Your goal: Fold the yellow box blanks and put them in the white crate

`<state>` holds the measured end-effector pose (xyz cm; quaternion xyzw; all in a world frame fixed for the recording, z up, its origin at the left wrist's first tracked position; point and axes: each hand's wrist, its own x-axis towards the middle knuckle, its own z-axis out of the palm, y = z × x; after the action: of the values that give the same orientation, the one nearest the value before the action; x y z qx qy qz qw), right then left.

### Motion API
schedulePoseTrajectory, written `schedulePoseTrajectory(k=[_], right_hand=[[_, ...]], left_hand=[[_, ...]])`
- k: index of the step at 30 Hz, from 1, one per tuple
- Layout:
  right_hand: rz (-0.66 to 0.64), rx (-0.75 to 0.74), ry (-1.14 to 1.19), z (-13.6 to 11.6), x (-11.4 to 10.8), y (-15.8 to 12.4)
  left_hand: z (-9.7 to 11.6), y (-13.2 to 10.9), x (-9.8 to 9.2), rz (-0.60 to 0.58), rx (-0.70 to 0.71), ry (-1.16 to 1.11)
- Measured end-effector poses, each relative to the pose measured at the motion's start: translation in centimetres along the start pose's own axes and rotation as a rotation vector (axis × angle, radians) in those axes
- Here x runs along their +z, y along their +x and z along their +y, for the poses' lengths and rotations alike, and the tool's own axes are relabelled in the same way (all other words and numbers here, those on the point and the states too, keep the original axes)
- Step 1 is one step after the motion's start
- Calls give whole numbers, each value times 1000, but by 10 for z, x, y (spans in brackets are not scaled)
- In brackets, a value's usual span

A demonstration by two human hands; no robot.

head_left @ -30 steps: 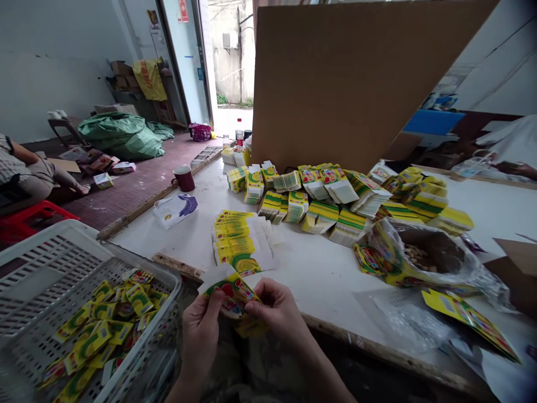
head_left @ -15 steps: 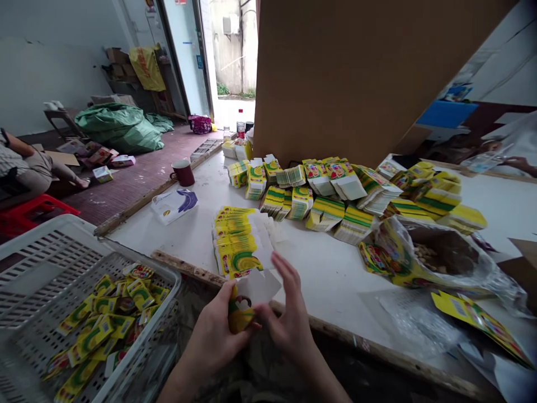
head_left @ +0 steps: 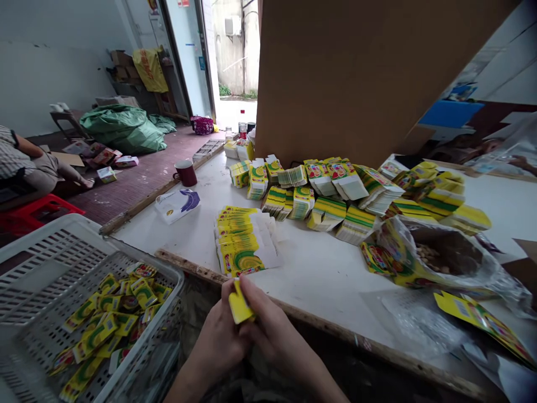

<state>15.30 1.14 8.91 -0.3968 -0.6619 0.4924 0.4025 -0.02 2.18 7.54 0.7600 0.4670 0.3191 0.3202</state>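
A small yellow carton (head_left: 240, 307) is between my two hands, just in front of the table's near edge. My left hand (head_left: 224, 327) is closed round its left side. From the right, my right hand (head_left: 268, 319) grips it too, its fingers pressed against the carton. The fingers cover much of the carton, so its contents cannot be seen. Just beyond my hands, a fanned stack of flat yellow-and-white cartons (head_left: 241, 240) lies on the white table (head_left: 319, 274).
At the left stands a white plastic basket (head_left: 168, 274) with several filled yellow cartons. Bundled flat cartons (head_left: 327, 212) line the table's back. An opened bag (head_left: 444, 252) sits right, a mug (head_left: 185, 172) and a tissue pack (head_left: 178, 205) left. A seated person (head_left: 29, 159) is far left.
My right hand has come in from the right and closed on the carton. The white flap that stood up is no longer visible, and the carton's yellow end now faces me.
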Motion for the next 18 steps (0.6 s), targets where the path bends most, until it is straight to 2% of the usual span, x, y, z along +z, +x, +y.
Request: schedulePoseTrajectory(k=[2,5,7,11,15,18], right_hand=[[41,-67,-137,-2,-1,-3],[184,-127,-194,1,-7,-3],[141,-148,-243,4,-12,-3],[-35,-106,-334,0,-24,-1],[-96,-98,-306,-6,-33,4],[-45,-125,-292,-4,-31,6]], left_hand=[[-2,-1,4,81,32,8],[-3,-2,4,166,-78,53],[-2,-1,-2,136,-130,95],[-1,3,-15,34,-114,129],[-1,4,-21,-40,-114,140],[-1,3,-23,-33,-114,184]])
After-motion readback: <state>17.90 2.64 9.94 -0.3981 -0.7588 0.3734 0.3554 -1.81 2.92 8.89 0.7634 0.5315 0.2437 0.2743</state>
